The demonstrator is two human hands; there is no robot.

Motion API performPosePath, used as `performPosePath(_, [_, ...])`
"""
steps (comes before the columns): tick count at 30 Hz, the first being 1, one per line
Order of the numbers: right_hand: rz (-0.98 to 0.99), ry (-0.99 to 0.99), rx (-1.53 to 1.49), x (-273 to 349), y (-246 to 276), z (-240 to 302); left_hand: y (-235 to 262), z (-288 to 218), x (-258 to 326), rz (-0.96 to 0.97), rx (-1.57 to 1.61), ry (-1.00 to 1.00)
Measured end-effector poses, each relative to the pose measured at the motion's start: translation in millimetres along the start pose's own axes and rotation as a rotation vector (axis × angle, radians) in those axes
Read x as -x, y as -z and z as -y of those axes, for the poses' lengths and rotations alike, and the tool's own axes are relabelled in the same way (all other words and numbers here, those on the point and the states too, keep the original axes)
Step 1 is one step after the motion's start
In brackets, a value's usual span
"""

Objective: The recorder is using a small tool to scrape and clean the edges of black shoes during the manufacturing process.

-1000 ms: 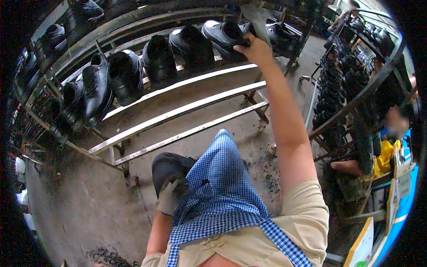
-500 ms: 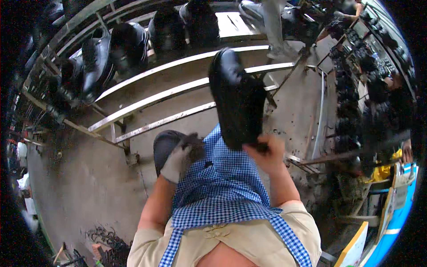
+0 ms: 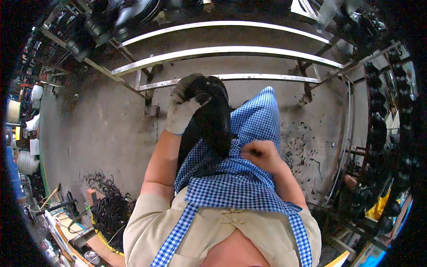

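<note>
My left hand [image 3: 184,107], in a worn pale glove, is curled over the upper end of a black shoe [image 3: 213,118], fingers wrapped on its dark rounded end. The shoe lies lengthwise on my lap, over the blue checked apron [image 3: 249,178], its far end toward the rack and its near end pointing at my right hand [image 3: 260,153]. That hand is bare and closed into a fist at the shoe's lower end; I cannot tell whether it pinches the shoe itself or a fold of the apron.

Ahead of my knees stands a metal rack [image 3: 222,53] with three pale flat rails running left to right, one above the other in the view. The nearest rail passes just beyond the shoe's far end, close to my gloved knuckles. The gaps between the rails are open. At the rack's upper left, more black shoes [image 3: 129,18] sit in a blurred row.

The concrete floor [image 3: 102,133] to my left is open out to a tangle of black cord [image 3: 109,204] and some tools by my left elbow. To my right the floor carries scattered dark debris [image 3: 307,147], and farther right a second rack [image 3: 382,120] loaded with dark shoes runs down the edge of the view. A rack leg with a foot plate [image 3: 307,95] stands between my right knee and that side.
</note>
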State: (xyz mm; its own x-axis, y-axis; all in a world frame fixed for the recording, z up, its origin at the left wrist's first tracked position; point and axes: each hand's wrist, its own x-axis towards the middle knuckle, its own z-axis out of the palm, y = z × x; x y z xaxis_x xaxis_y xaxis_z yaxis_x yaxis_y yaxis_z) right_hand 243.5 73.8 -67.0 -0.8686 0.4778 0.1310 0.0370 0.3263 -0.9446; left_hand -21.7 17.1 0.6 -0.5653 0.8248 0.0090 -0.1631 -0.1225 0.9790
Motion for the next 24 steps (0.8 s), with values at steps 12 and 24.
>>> performPosePath(12, [-0.302, 0.495, 0.252, -70.9, 51.6, 71.8, -23.1, -28.0, 20.4, 0.448, -0.183, -0.124])
performPosePath(24, [0.055, 0.637, 0.921, -70.8, 79.8, 124.1, -35.6, -52.4, 10.8, 0.81, -0.327, -0.076])
